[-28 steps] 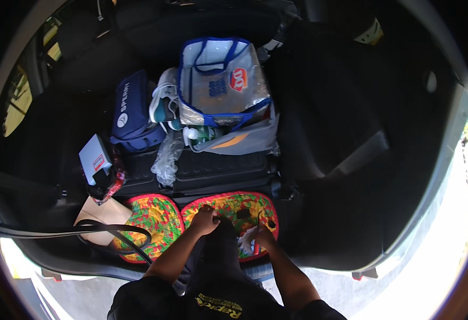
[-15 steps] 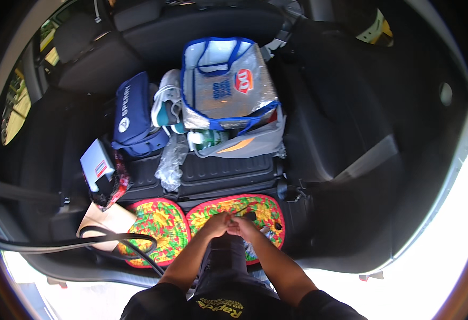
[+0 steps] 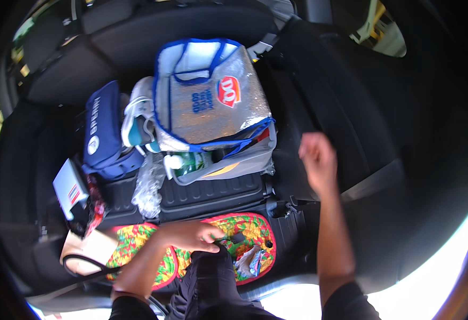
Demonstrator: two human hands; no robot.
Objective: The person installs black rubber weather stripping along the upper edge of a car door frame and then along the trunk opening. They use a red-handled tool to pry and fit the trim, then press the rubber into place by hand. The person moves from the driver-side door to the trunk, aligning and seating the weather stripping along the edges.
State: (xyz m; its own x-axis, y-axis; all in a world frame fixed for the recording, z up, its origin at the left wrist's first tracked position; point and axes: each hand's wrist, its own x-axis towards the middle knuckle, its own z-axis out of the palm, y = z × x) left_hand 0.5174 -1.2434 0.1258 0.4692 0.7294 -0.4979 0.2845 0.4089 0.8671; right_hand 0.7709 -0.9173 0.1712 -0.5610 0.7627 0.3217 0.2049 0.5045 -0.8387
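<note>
A flowered mat [image 3: 258,234] with a red edge lies at the near side of the car's cargo space, in front of the person's legs. The left hand [image 3: 192,236] is over its left part, palm down, fingers loosely bent toward the right; I cannot tell whether it grasps anything or touches the cloth. On the mat, right of that hand, are a dark patch [image 3: 238,238] and a crumpled wrapper [image 3: 249,262]. A second flowered mat [image 3: 127,239] lies just to the left, partly behind the left forearm.

The right hand [image 3: 318,160] is raised well apart from the mats, before the dark side panel [image 3: 351,122]. Its fingers are curled but blurred, so whether it holds something cannot be told.

Left of the mats are a tan sheet [image 3: 92,246] and a black strap [image 3: 103,272]. Farther in are a pale blue box [image 3: 66,184], clear plastic [image 3: 148,186], a navy bag [image 3: 102,125], shoes [image 3: 138,114] and a silver bag [image 3: 207,101] beside a grey bag [image 3: 234,164] with a green bottle [image 3: 194,161].
</note>
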